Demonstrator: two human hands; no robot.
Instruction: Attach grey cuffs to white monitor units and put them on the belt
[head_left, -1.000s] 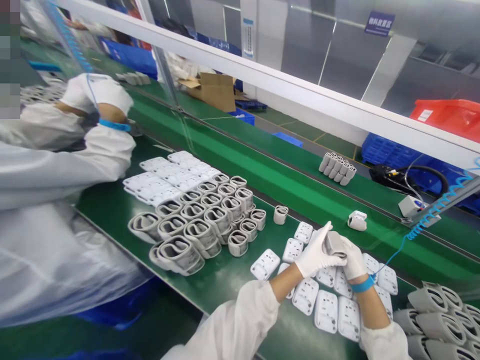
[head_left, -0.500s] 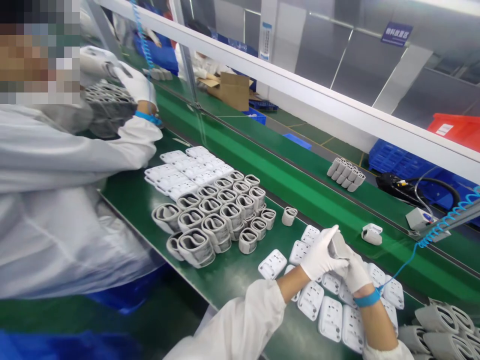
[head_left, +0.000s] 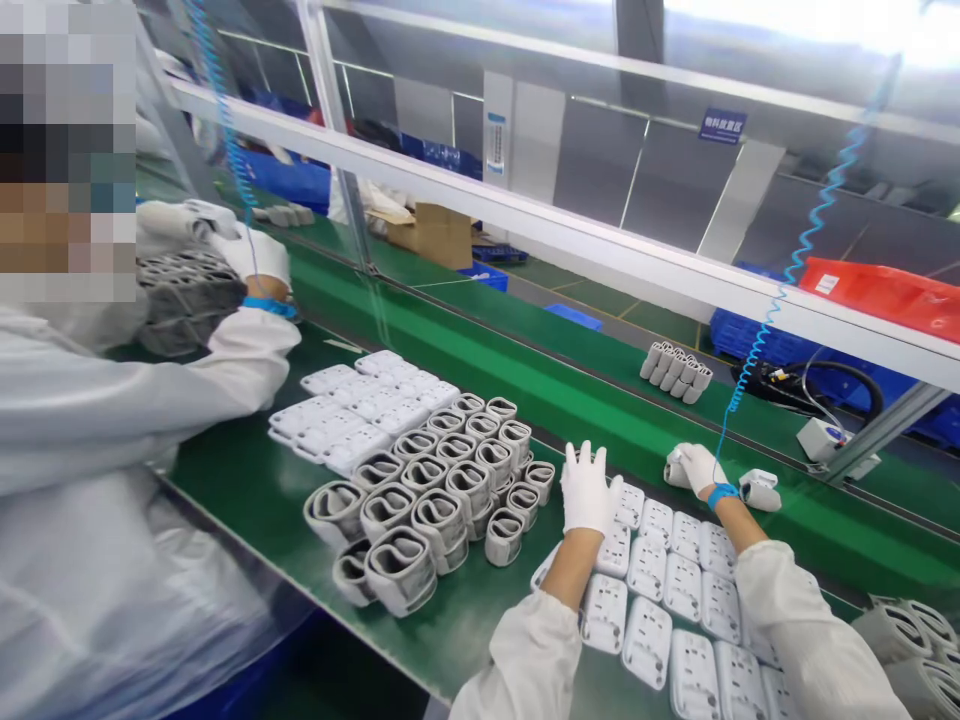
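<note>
My left hand (head_left: 589, 492), in a white glove, reaches out with fingers spread at the belt-side edge of the table. It covers the spot of a single small rolled grey cuff, now mostly hidden. My right hand (head_left: 701, 470), gloved with a blue wrist strap, is closed around a rolled grey cuff (head_left: 677, 470) at the green conveyor belt (head_left: 630, 430). Another rolled cuff with a white unit (head_left: 760, 491) lies just right of it. Below my hands, white plastic device housings (head_left: 647, 640) lie in rows. Many rolled grey cuffs (head_left: 401, 570) stand grouped on the left.
A co-worker's sleeve (head_left: 150, 390) and gloved hand (head_left: 255, 255) are at the left, beside stacked cuffs. More white housings (head_left: 367, 400) lie near them. Grey cuffs (head_left: 675, 372) stand across the belt. A coiled blue cord (head_left: 765, 320) hangs to my right wrist.
My hands were together on a grey cuff piece; now they are apart. The right has carried a rolled cuff to the belt, and the left has moved toward the lone small cuff. The view has tilted up.
</note>
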